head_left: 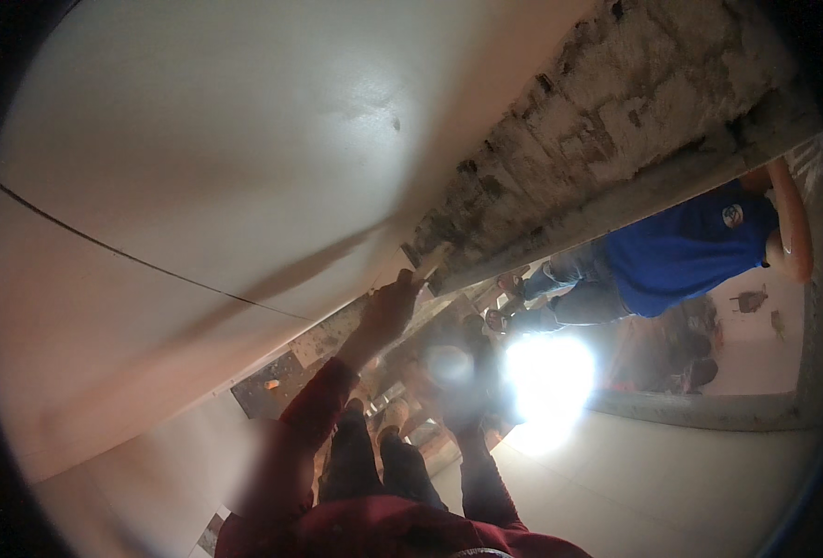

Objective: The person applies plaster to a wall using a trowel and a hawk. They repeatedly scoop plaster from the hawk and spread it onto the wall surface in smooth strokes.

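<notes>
My left hand [391, 312] reaches up to the wall from a dark red sleeve, its fingers closed. A short pale strip [433, 260] shows at its fingertips, against the lower corner of a rough, bare masonry band [607, 121]; I cannot make out what kind of thing it is. To the left of that hand spreads a smooth cream wall panel [225, 167]. My right hand [467, 414] is low in front of me, beside a glaring white light [549, 379]. Glare and blur hide its fingers, and whether it holds anything does not show.
A person in a blue shirt [690, 246] and grey trousers stands to the right, past the masonry edge. Below my hands the floor is strewn with debris [402, 409], with a dark board [267, 386] at left. A pale panel [672, 465] lies lower right.
</notes>
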Demonstrator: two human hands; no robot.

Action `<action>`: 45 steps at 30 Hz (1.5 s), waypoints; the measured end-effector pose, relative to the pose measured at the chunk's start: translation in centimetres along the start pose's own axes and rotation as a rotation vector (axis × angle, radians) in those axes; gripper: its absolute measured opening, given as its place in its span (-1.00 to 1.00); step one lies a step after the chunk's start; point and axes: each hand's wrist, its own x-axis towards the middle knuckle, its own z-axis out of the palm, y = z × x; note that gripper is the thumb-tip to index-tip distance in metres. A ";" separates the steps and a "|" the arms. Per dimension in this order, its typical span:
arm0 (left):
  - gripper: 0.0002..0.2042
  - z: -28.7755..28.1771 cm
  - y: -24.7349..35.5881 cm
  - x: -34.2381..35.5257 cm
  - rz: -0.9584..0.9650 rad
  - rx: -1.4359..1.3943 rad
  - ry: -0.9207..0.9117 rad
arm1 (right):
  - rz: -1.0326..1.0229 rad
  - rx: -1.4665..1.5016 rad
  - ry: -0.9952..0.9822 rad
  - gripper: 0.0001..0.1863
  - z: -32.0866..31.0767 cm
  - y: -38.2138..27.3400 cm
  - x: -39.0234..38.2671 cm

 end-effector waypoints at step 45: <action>-0.83 1.2 0.6 -2.6 0.033 0.089 -0.005 | 0.240 0.225 0.101 -0.70 2.4 0.9 1.9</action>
